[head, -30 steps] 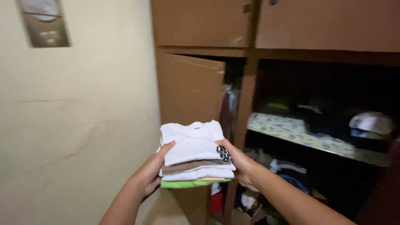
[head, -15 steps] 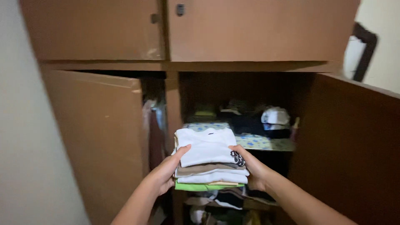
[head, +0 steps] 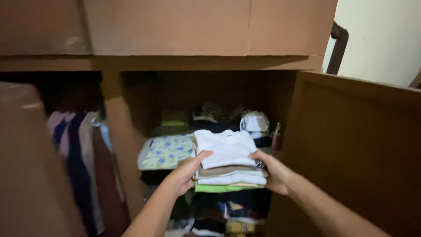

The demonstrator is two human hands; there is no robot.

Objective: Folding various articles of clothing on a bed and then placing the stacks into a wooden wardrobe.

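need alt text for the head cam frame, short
Two bare hands, left hand and right hand, hold a stack of folded shirts, white on top and green at the bottom, at the front of an open brown wardrobe. Behind the stack is a shelf with a floral liner, and clothes hang in the left compartment.

Our two bare forearms reaching up from the near edge, our left hand [head: 186, 172] cupped with thumb on top, our right hand [head: 275, 172] opposite, fingers curled under, palms facing inward, both gripping.
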